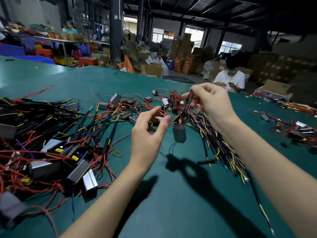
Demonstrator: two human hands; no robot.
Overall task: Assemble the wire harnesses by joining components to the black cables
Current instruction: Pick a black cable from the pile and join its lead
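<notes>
So the right hand is up off the table with its fingertips pinched on a thin black cable, and below it a small dark grey box-shaped component hangs in the air. It looks strung off that cable, though the blur makes the link hard to confirm. The left hand is just beside it, fingers loosely curled, and seems to have a thin red lead wire caught between thumb and forefinger. It's too blurry to say how firm that pinch is.

My read is the join is midway: red lead being brought to the cable end. To do it well I'd keep the right hand steady as the anchor and let the left do the fine feeding. I'd also let the box hang free so its weight doesn't twist the wires, and lift clear of the pile so nothing snags.

Right under and behind the hands sits the tangle of red-wired silver and black modules. The bundle of black cables with yellow and purple cores fans out to the right on the green table mat. Finished-looking harnesses with ribbed aluminium housings are heaped at left. Another person in a white shirt sits at the far edge.
</notes>
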